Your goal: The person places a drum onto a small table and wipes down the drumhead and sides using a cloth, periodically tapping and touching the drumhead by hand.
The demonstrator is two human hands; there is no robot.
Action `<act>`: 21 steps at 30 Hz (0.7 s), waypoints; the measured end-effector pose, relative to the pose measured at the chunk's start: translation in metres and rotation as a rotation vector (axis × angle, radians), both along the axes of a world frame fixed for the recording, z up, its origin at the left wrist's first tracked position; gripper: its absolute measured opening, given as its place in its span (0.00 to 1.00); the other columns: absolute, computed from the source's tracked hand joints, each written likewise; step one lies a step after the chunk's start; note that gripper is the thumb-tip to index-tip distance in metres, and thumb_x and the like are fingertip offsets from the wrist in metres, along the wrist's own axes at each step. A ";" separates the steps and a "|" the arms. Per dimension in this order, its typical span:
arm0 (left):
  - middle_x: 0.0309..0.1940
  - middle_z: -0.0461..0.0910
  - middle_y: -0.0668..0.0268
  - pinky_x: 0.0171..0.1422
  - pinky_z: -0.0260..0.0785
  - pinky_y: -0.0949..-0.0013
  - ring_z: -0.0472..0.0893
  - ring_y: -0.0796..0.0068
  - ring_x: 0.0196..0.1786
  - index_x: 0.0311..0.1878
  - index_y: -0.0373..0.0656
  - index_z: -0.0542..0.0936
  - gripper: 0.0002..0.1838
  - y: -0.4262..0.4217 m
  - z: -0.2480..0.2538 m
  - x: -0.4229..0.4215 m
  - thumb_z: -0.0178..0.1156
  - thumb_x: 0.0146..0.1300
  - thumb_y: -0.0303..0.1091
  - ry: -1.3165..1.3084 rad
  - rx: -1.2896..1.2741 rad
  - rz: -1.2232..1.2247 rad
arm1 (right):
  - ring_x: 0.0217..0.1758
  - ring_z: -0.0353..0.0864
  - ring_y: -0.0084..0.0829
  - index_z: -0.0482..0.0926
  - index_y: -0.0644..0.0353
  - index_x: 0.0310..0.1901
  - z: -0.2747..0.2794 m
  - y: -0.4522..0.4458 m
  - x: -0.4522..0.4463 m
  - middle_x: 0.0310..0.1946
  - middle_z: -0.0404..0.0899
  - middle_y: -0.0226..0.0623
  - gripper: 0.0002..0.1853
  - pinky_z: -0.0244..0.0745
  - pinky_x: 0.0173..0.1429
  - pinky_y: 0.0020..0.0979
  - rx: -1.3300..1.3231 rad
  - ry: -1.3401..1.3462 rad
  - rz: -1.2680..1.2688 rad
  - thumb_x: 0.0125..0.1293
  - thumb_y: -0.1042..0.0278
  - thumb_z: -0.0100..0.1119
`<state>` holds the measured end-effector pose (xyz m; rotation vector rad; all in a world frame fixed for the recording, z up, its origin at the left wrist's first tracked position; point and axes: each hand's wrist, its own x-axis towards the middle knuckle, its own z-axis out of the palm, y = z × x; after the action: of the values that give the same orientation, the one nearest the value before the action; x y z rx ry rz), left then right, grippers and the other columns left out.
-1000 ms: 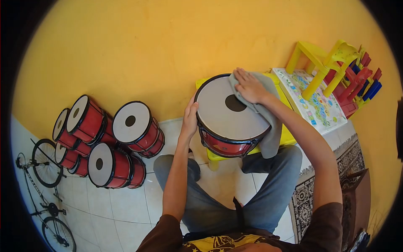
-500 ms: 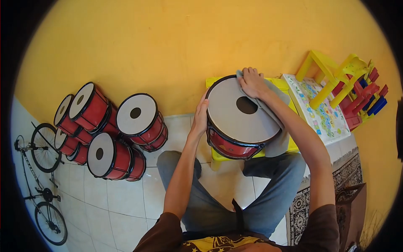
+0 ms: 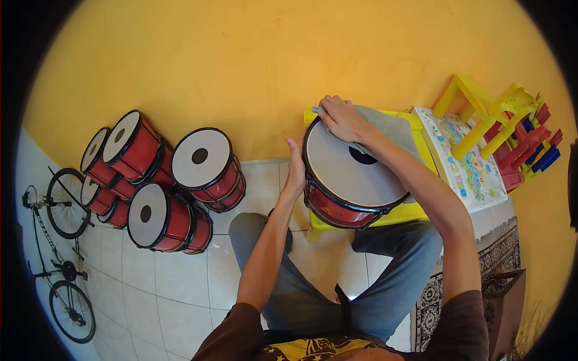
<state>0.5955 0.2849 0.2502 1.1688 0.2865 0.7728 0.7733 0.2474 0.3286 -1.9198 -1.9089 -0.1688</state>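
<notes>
A drum (image 3: 343, 210) with a red shell, black rims and a pale head stands on a yellow plastic table (image 3: 317, 225) before me. My left hand (image 3: 296, 171) rests flat along the drum's left side, thumb raised, its fingers partly hidden. On the far rim, my right hand (image 3: 342, 119) is closed over a grey cloth (image 3: 388, 127), pressing it down. The cloth spreads to the right behind my forearm. The black dot (image 3: 362, 156) on the drumhead is partly covered by my arm.
Several more red drums (image 3: 201, 157) stand on the tiled floor at left, some stacked. A bicycle (image 3: 60, 262) is by the wall. To the right are a printed tabletop (image 3: 466, 165), stacked plastic chairs (image 3: 512, 114) and a patterned rug (image 3: 498, 256).
My right hand has slid left along the drum's far rim, drawing the cloth with it. My left hand has shifted slightly down the side, and the whole view has moved a little.
</notes>
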 end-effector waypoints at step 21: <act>0.69 0.67 0.59 0.74 0.59 0.63 0.70 0.66 0.68 0.74 0.43 0.61 0.46 -0.002 -0.023 0.004 0.29 0.70 0.73 -0.165 -0.422 0.099 | 0.41 0.76 0.49 0.77 0.69 0.34 0.016 -0.021 -0.085 0.32 0.76 0.49 0.12 0.70 0.50 0.45 0.006 0.353 0.401 0.69 0.67 0.51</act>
<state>0.5995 0.2825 0.2268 0.6937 0.3519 0.8413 0.6887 0.2269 0.3450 -1.4079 -1.9863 0.2659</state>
